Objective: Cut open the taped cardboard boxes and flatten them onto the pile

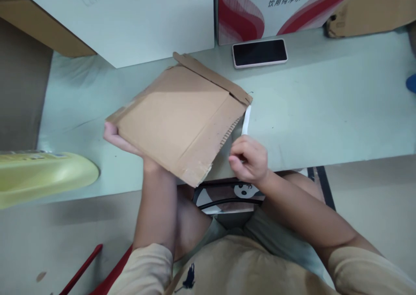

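Observation:
A flat piece of brown corrugated cardboard (pixel 178 117), creased with a folded strip along its far edge, is held tilted above the pale table (pixel 325 113). My left hand (pixel 118 140) grips it from underneath at its left corner, fingers mostly hidden by the cardboard. My right hand (pixel 248 160) is closed around a thin white tool (pixel 246 119), perhaps a knife, whose tip points up at the cardboard's right edge near the folded corner.
A phone (pixel 260 52) with a dark screen lies on the table beyond the cardboard. A red-and-white printed box (pixel 276 4) and a white board (pixel 130 17) stand at the back. A yellow-green plastic object (pixel 42 173) lies at the left.

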A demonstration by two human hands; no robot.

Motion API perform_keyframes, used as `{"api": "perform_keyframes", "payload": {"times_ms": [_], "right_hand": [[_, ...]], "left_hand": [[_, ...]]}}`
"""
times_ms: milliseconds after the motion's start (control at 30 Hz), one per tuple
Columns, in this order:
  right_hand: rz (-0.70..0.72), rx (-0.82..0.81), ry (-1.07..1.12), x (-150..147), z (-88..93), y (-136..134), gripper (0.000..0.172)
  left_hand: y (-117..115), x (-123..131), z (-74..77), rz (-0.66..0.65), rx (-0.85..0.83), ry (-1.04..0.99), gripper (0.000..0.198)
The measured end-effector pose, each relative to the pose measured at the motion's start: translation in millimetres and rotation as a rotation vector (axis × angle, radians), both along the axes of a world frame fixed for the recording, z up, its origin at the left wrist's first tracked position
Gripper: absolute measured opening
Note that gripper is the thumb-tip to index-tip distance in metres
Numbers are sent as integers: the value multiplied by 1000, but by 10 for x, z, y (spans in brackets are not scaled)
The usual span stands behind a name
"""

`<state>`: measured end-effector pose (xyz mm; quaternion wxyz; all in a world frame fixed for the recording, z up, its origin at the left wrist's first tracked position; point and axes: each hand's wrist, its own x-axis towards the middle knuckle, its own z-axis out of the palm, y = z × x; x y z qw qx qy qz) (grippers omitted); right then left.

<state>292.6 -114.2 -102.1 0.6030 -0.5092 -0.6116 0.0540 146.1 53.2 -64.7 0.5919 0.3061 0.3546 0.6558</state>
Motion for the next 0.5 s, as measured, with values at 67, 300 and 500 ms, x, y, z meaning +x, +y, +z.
{"api": "perform_keyframes", "payload": {"times_ms": [67, 300, 500], "right_hand": [[-77, -70, 81, 46, 14, 20, 18], [215, -281, 917, 470, -57, 150, 53], [360, -332, 999, 635, -85, 150, 56]], "left_hand": [[80, -99, -60, 109, 68, -158, 40], [177, -221, -113, 123, 133, -224, 40], [158, -193, -102, 66, 170, -242, 40]]}}
